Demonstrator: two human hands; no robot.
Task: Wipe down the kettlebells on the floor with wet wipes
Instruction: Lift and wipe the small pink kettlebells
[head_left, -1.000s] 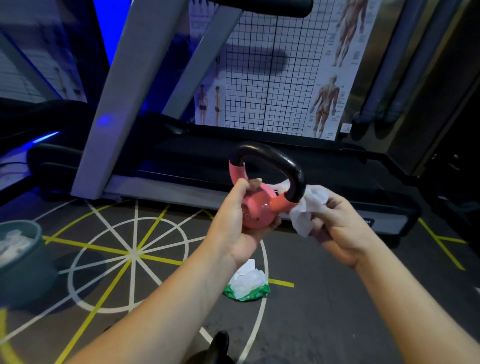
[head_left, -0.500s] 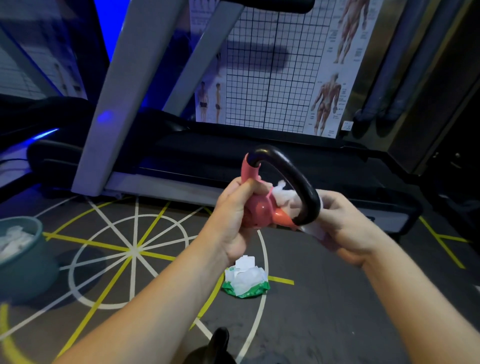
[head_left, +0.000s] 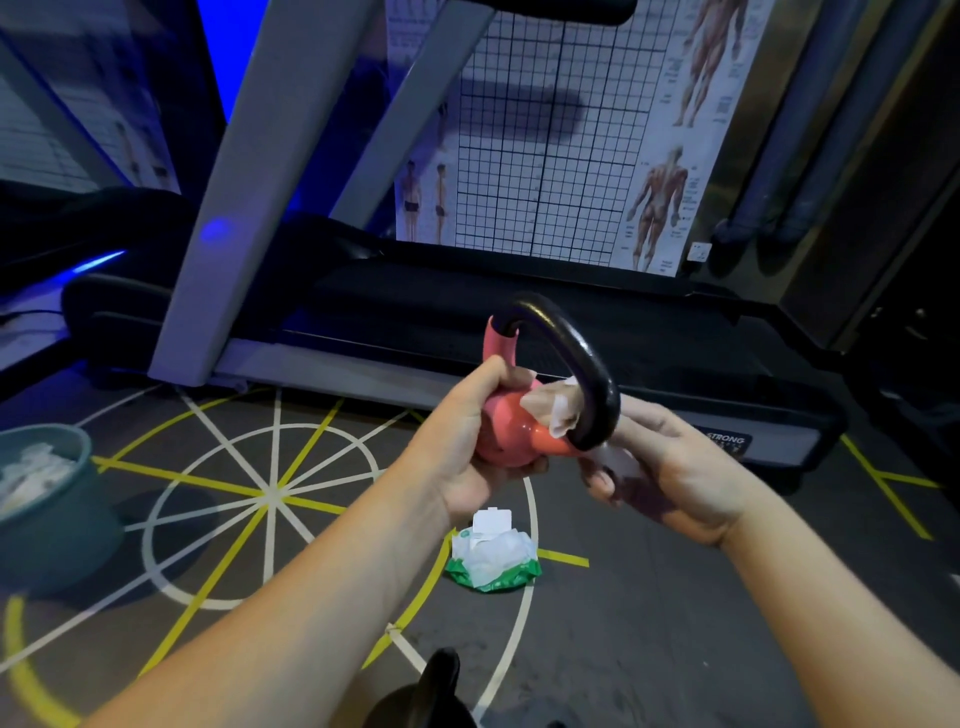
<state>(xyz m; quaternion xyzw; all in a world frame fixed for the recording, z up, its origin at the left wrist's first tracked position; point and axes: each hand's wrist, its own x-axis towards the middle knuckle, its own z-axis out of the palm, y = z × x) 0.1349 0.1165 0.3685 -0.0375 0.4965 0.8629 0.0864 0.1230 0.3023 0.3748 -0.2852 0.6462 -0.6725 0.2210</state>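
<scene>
A small pink kettlebell (head_left: 511, 434) with a black handle (head_left: 576, 353) is held in the air in front of me. My left hand (head_left: 462, 441) grips its pink body from the left and below. My right hand (head_left: 670, 467) holds a white wet wipe (head_left: 558, 410), which is threaded through the handle loop and lies against the top of the body. On the floor below lies an open green pack of wet wipes (head_left: 491, 556). The top of a black kettlebell (head_left: 434, 686) shows at the bottom edge.
A treadmill (head_left: 467, 312) with grey uprights stands straight ahead across the floor. A teal bin (head_left: 47, 499) holding used wipes sits at the left. White and yellow lines mark the dark floor (head_left: 649, 623). Anatomy posters hang on the wall behind.
The kettlebell has tilted so the handle swings right. My right hand moved in from beside the handle, and the wipe now passes through the loop onto the body.
</scene>
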